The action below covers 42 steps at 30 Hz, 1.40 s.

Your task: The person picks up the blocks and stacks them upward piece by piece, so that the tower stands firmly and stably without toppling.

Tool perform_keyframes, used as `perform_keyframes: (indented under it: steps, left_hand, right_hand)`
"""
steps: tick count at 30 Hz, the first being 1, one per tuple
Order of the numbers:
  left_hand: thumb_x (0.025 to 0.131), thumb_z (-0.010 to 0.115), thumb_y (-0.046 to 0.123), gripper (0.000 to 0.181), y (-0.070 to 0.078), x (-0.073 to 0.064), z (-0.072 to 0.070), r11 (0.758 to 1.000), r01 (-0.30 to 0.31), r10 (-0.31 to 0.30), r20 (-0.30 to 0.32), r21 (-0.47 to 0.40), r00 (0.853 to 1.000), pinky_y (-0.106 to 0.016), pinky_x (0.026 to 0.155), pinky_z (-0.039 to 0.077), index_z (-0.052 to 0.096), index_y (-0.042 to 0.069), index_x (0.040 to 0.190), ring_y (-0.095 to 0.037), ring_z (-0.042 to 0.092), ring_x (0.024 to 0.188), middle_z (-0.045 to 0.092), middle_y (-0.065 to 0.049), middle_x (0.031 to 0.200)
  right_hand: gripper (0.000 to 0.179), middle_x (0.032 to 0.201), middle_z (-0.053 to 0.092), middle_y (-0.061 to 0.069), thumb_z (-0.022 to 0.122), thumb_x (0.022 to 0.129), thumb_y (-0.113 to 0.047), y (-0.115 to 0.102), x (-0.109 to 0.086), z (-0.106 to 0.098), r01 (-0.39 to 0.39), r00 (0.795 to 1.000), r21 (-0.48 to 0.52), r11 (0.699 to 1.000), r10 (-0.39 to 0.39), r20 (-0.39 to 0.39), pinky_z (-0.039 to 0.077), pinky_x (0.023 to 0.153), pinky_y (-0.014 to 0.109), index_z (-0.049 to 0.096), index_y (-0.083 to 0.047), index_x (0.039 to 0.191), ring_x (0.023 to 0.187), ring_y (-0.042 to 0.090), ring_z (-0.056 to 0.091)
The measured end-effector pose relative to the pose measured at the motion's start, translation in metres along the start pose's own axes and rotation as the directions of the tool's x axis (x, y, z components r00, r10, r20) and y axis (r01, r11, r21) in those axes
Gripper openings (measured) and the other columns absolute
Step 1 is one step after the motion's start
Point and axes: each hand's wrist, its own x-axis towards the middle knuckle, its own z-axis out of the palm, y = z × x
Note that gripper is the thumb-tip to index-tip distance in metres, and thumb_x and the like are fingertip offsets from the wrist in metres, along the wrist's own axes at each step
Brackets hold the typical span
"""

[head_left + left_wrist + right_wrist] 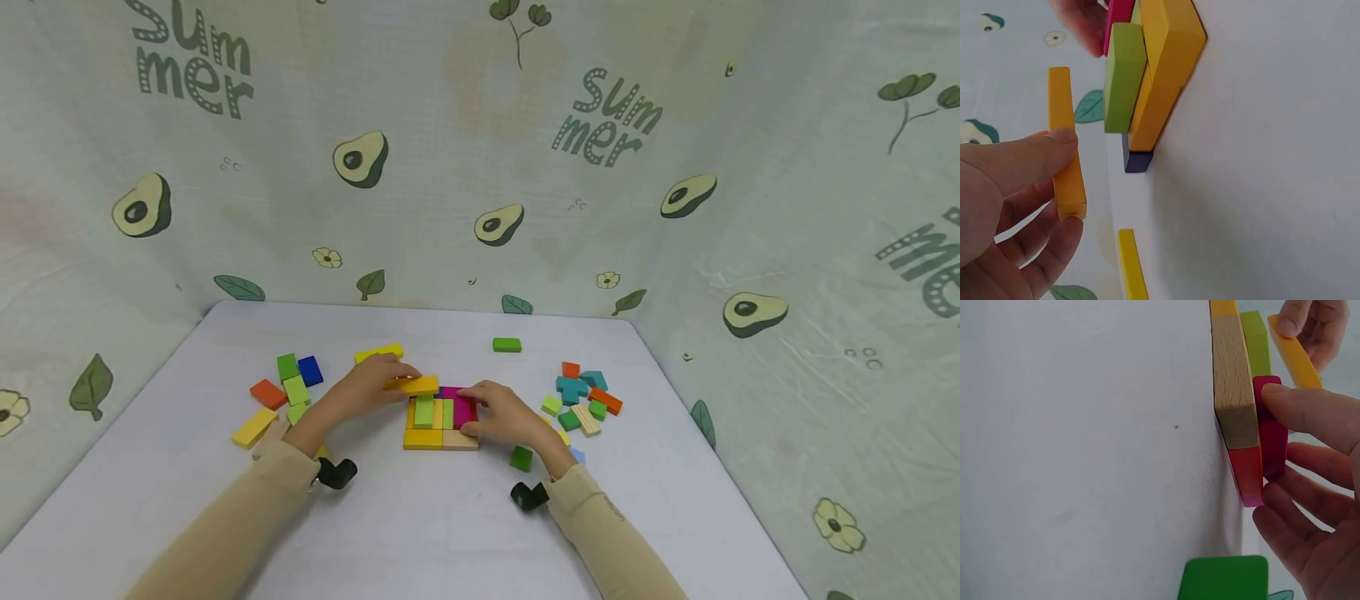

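Observation:
In the head view my left hand (369,385) is raised at the left of a flat block layout, pinching an orange-yellow block (422,386) between thumb and fingers. The left wrist view has that block (1067,144) held clear above the table. My right hand (508,412) is at the layout's right side. Its thumb and fingers grip the ends of a magenta block (1274,437) lying on the bottom layer. That layer includes an orange block (423,440), a natural wood block (460,441) and a red block (1247,469). A light green block (423,414) rests on top.
Left of the layout lie loose blocks, among them a blue block (310,371) and a red-orange block (268,394). A yellow block (378,352) is behind my left hand. Several more, including a teal block (572,389), lie right; a green block (521,458) sits near my right wrist.

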Motion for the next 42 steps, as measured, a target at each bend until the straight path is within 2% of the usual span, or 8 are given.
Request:
perform_keyframes:
  steps: [3,7,13,18,23,31,39,42]
  left_hand:
    - [0.099,0.077,0.019,0.034,0.010,0.007,0.005,1.000,-0.013,0.013,0.007,-0.005,1.000,-0.042,0.097,0.055,0.075,0.016,0.133,-0.021,0.059,0.104,0.071,0.000,0.114]
    - [0.099,0.078,0.018,0.034,0.020,0.015,0.012,1.000,-0.026,0.026,0.024,0.009,0.999,-0.032,0.085,0.050,0.076,0.015,0.132,-0.016,0.054,0.093,0.066,0.002,0.103]
    - [0.097,0.079,0.016,0.033,0.030,0.022,0.019,1.000,-0.017,0.016,0.043,0.012,0.999,-0.032,0.085,0.050,0.077,0.014,0.130,-0.016,0.054,0.092,0.068,0.000,0.104]
    - [0.097,0.079,0.019,0.033,0.029,0.027,0.027,1.000,-0.013,0.012,0.046,0.020,0.999,-0.031,0.087,0.052,0.077,0.015,0.130,-0.015,0.056,0.093,0.069,0.002,0.105]
    - [0.097,0.080,0.021,0.033,0.029,0.027,0.027,1.000,-0.007,0.007,0.041,0.002,0.999,-0.032,0.090,0.053,0.077,0.013,0.130,-0.015,0.057,0.095,0.070,0.001,0.107]
    - [0.099,0.078,0.019,0.035,0.021,0.018,0.020,0.991,0.085,-0.079,0.063,-0.105,0.995,-0.036,0.094,0.058,0.074,0.013,0.133,-0.016,0.060,0.096,0.071,0.001,0.111]
    - [0.100,0.075,0.014,0.030,0.018,0.014,0.017,0.991,0.035,-0.029,0.049,-0.129,0.998,-0.039,0.097,0.059,0.076,0.011,0.130,-0.017,0.064,0.102,0.074,-0.002,0.119]
    - [0.100,0.075,0.014,0.029,0.018,0.013,0.017,0.990,0.033,-0.027,0.049,-0.135,0.998,-0.039,0.098,0.059,0.076,0.012,0.130,-0.017,0.065,0.104,0.074,-0.002,0.119]
  right_hand:
    - [0.065,0.144,0.061,0.009,0.079,0.098,-0.031,0.000,-0.001,0.000,-0.005,1.000,0.020,1.000,0.005,0.000,0.053,0.110,0.046,0.054,-0.014,0.156,0.126,0.028,0.060]
    - [0.073,0.150,0.059,0.011,0.080,0.097,-0.031,0.001,-0.001,0.000,-0.017,1.000,0.033,0.999,0.017,-0.008,0.053,0.111,0.046,0.048,-0.013,0.160,0.128,0.029,0.060]
    - [0.078,0.151,0.058,0.011,0.082,0.096,-0.029,0.001,-0.001,0.002,-0.019,0.999,0.035,0.999,0.020,-0.030,0.053,0.110,0.045,0.044,-0.011,0.162,0.127,0.029,0.060]
    - [0.076,0.143,0.062,0.009,0.083,0.095,-0.026,0.002,0.000,0.003,0.007,0.999,0.036,0.999,-0.005,-0.051,0.056,0.106,0.042,0.047,-0.009,0.160,0.119,0.025,0.062]
    - [0.071,0.140,0.063,0.007,0.083,0.095,-0.022,0.002,-0.001,0.004,0.031,0.998,0.046,0.998,-0.029,-0.061,0.056,0.105,0.039,0.052,-0.009,0.157,0.116,0.021,0.064]
    - [0.069,0.143,0.062,0.007,0.084,0.094,-0.022,0.003,0.000,0.004,0.041,0.997,0.051,0.998,-0.037,-0.074,0.057,0.104,0.036,0.054,-0.010,0.155,0.117,0.021,0.066]
    - [0.068,0.139,0.062,0.009,0.085,0.093,-0.020,0.003,0.001,0.004,0.045,0.996,0.065,0.997,-0.041,-0.075,0.058,0.103,0.037,0.055,-0.008,0.153,0.116,0.023,0.067]
    - [0.068,0.140,0.062,0.009,0.085,0.093,-0.020,0.003,0.001,0.004,0.044,0.996,0.065,0.997,-0.039,-0.076,0.058,0.103,0.037,0.055,-0.009,0.153,0.116,0.023,0.067]
